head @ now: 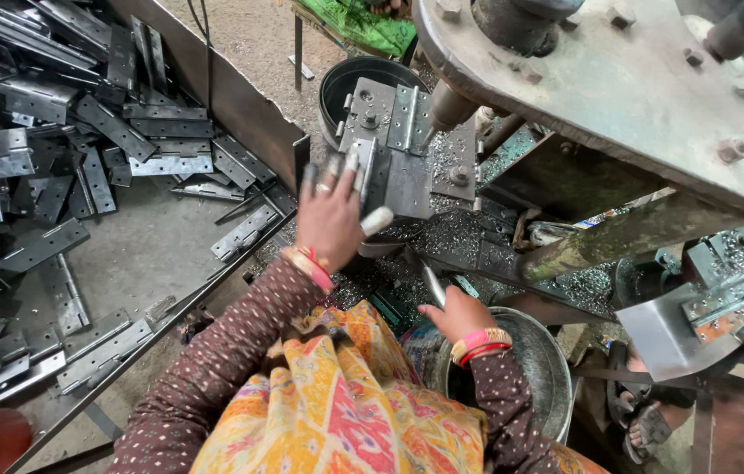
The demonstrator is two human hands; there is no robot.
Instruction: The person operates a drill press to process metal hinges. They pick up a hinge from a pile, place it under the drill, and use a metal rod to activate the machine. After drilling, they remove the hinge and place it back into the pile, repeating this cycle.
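Head view shows a grey metal hinge plate standing on the press fixture, its long axis running near to far, just under the far tips of the left hand. That hand lies over the plate's near end with fingers spread and pressed on it, thumb stuck out to the right, so the plate sits directly ahead of the fingertips, touching them. A second folded hinge rests on the fixture's far right part, beside the press ram. The right hand is nearer the body and well apart from the fixture, fingers closed around a slim metal piece that points far and left, above a round metal tub. To the left, a steel tray holds a heap of loose hinge plates.
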